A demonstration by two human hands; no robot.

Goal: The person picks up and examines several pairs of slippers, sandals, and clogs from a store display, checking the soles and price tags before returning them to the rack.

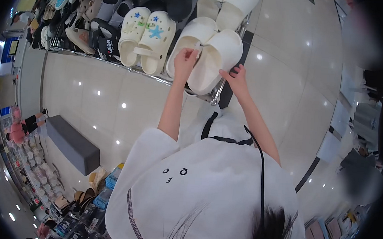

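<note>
A pair of white slip-on slippers sits at the near right corner of a metal rack. My left hand (185,61) is over the left slipper (198,29), fingers pinched together at a small white strip (197,49) between the pair; whether it is a tag cannot be told. At the right slipper (229,46), my right hand (237,80) touches the outer edge with its fingertips, fingers apart. To the left stand cream clogs (156,38) with blue starfish charms. Another white pair (233,6) lies behind.
The chrome rack rail (159,79) runs along the front, with dark sandals (105,39) farther left. A grey bench (72,145) stands on the tiled floor. A person in a pink top (19,131) is at the far left. Packaged goods (77,226) lie lower left.
</note>
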